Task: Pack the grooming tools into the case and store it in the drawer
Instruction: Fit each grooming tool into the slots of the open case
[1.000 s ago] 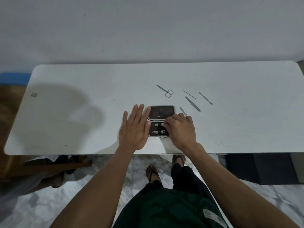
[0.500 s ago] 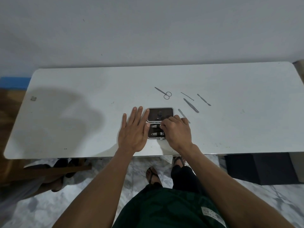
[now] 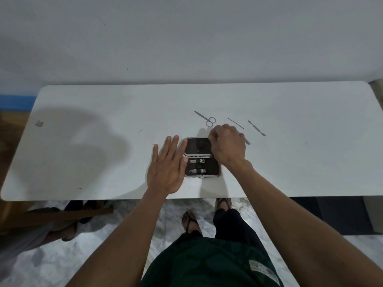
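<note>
White table (image 3: 290, 162) is set against a grey wall (image 3: 186, 38); marble floor (image 3: 31, 266) below. Open case (image 3: 202, 158) lies near the front edge. Left hand (image 3: 167, 168) is laid flat beside it, fingers straight. Right hand (image 3: 227, 146) is curled over a metal tool (image 3: 247, 141); grip cannot be told.

The case (image 3: 202, 158) lies open & flat near the front of the white surface (image 3: 103, 162). It is small & dark w/ a pale rim. Its far half is bare but for a dark spot. Its near half holds 2 silver clippers (image 3: 197, 165), side by side under a strap. Past the case lie small scissors (image 3: 207, 119), shut, rings to the right. Right of them lie a thin pick (image 3: 235, 123) & a flat-end stick (image 3: 256, 128), both slanted. 1 more tool (image 3: 247, 141) is partly hidden.
</note>
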